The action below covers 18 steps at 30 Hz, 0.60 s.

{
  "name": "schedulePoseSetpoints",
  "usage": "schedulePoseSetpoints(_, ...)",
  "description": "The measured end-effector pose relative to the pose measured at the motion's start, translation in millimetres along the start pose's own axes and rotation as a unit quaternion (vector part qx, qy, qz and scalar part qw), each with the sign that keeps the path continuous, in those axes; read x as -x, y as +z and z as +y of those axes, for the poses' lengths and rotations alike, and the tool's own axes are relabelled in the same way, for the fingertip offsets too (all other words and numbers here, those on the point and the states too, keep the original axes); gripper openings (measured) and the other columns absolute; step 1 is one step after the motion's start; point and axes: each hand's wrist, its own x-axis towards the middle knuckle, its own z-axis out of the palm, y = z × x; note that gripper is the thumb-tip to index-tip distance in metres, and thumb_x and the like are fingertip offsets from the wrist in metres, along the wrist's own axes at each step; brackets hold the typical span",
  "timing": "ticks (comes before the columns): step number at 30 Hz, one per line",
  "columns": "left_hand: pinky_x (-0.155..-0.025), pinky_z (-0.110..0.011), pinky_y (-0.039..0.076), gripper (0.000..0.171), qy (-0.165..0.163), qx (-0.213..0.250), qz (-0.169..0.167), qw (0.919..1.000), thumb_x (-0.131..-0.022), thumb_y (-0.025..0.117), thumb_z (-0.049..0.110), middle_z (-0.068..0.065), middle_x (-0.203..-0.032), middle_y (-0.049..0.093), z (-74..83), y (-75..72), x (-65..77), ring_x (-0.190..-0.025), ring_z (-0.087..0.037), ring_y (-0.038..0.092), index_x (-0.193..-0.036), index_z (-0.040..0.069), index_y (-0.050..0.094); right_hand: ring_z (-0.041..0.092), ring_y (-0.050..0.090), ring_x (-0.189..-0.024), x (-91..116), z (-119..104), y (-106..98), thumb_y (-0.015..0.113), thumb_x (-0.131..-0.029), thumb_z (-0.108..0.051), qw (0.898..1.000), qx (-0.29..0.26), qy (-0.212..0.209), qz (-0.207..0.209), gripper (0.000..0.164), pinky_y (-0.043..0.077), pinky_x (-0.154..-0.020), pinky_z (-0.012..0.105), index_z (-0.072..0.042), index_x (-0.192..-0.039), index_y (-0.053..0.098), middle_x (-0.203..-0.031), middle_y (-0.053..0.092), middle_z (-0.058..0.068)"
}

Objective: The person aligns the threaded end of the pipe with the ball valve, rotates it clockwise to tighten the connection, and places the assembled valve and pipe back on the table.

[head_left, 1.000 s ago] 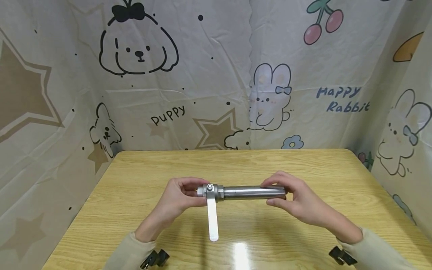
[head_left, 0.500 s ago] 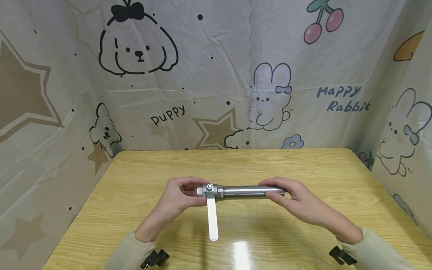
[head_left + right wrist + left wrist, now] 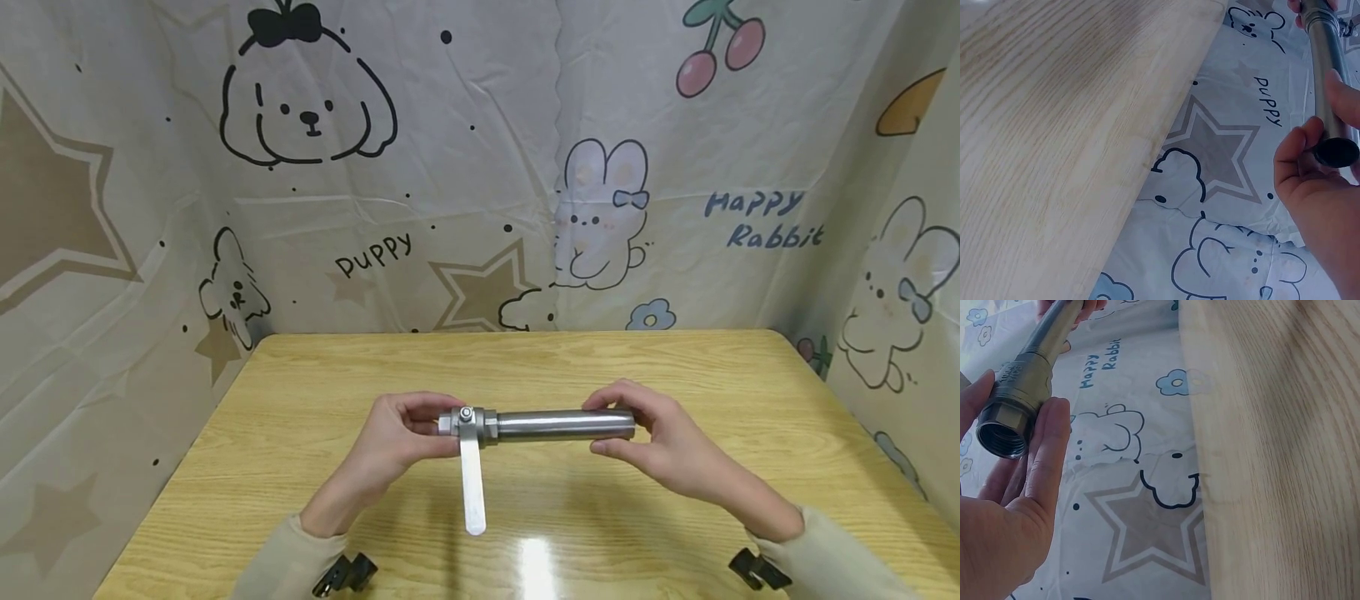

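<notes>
A steel ball valve (image 3: 468, 422) with a long flat lever handle (image 3: 472, 492) is joined to a straight steel pipe (image 3: 555, 424), which runs level to the right. My left hand (image 3: 397, 433) grips the valve body at its hexagonal end, thumb in front and fingers behind. In the left wrist view, the threaded mouth of the valve (image 3: 1005, 434) faces the camera. Around the free end of the pipe, my right hand (image 3: 663, 433) curls its fingers, with the thumb along the lower side. The right wrist view shows the dark round pipe end (image 3: 1337, 152) beside the fingers.
A wooden table (image 3: 360, 358) lies below both hands. A printed cloth curtain (image 3: 480, 167) stands behind its far edge and along both sides. Black clips (image 3: 345, 575) sit by the sleeves, and a bright glare marks the near tabletop.
My right thumb lay over the front of the pipe half a second ago and now sits lower, the hand rolled back near its earlier pose. My left hand and the lever stay put.
</notes>
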Motion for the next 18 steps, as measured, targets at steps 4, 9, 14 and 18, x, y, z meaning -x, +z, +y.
schedulePoseSetpoints(4,-0.078,-0.036,0.064,0.047,0.000,-0.003,-0.001,1.0000,-0.077,0.085,-0.007,-0.015,-0.107,0.076,0.7,-0.3,-0.1,-0.084,-0.021,0.073,-0.122,-0.009,0.072,0.018,0.066,-0.091,0.5,1.0,-1.6,0.081,-0.093,-0.006,0.999,-0.001,0.032,-0.016,0.032,0.058,-0.078,0.027,-0.015,-0.121,0.069,-0.108,0.070,-0.001)
schedulePoseSetpoints(9,-0.079,-0.036,0.064,0.047,-0.006,-0.006,0.001,1.0000,-0.077,0.086,-0.007,-0.016,-0.108,0.076,0.8,-1.3,-0.4,-0.085,-0.022,0.073,-0.122,-0.008,0.073,0.018,0.063,-0.084,0.4,-2.0,-1.7,0.071,-0.102,-0.012,0.996,-0.012,0.079,-0.036,0.017,0.054,-0.069,0.029,-0.013,-0.118,0.067,-0.102,0.069,0.002)
schedulePoseSetpoints(14,-0.079,-0.036,0.064,0.047,-0.006,-0.008,0.001,0.9999,-0.077,0.085,-0.007,-0.017,-0.109,0.076,1.2,-1.5,-1.0,-0.086,-0.023,0.074,-0.122,-0.008,0.073,0.017,0.054,-0.066,-0.9,-6.8,-2.1,0.063,-0.107,-0.014,0.994,-0.018,0.100,-0.043,0.013,0.047,-0.053,0.028,-0.011,-0.118,0.069,-0.089,0.061,0.006)
schedulePoseSetpoints(18,-0.078,-0.036,0.064,0.047,-0.002,-0.010,-0.001,0.9999,-0.077,0.086,-0.007,-0.016,-0.108,0.076,0.9,-1.5,-0.9,-0.084,-0.022,0.073,-0.121,-0.008,0.073,0.017,0.059,-0.070,-0.7,-5.3,-2.3,0.072,-0.102,-0.011,0.995,-0.026,0.083,-0.041,0.024,0.051,-0.055,0.028,-0.013,-0.125,0.066,-0.096,0.061,0.008)
